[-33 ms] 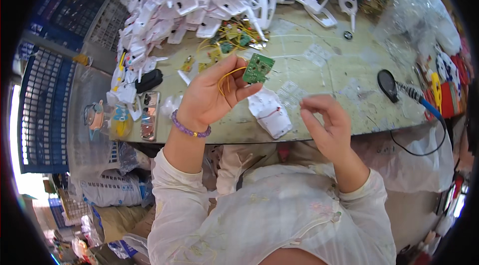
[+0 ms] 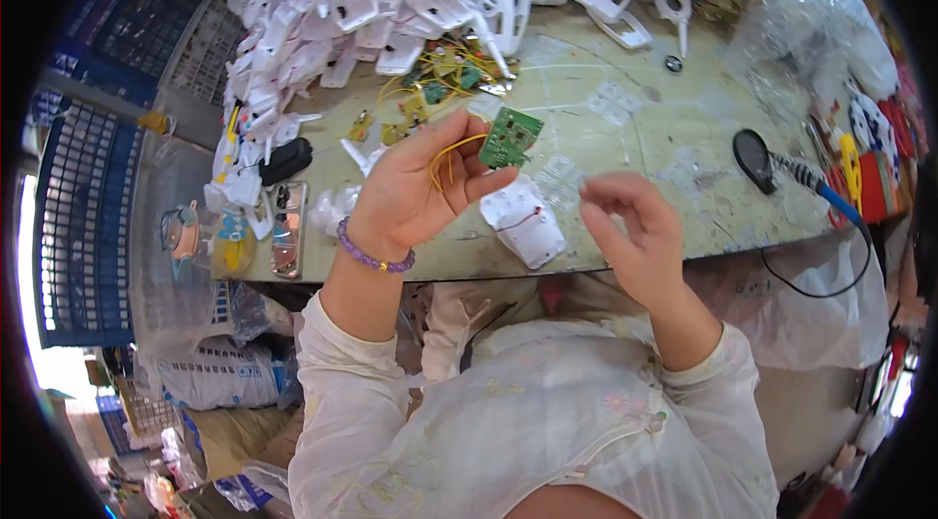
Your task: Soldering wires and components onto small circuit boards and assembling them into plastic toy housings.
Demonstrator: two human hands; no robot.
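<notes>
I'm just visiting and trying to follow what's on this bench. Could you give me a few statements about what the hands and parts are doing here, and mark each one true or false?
1. The left hand holds a small green circuit board with yellow wires looping from it. True.
2. The right hand grips the soldering iron. False: the iron lies on the table to the right, apart from that hand, whose fingers hold nothing that can be made out.
3. A white plastic housing lies on the table between the two hands. True.
4. The pile of white plastic parts sits at the near right corner. False: it is heaped at the far left.
5. The left wrist wears a purple bead bracelet. True.
</notes>
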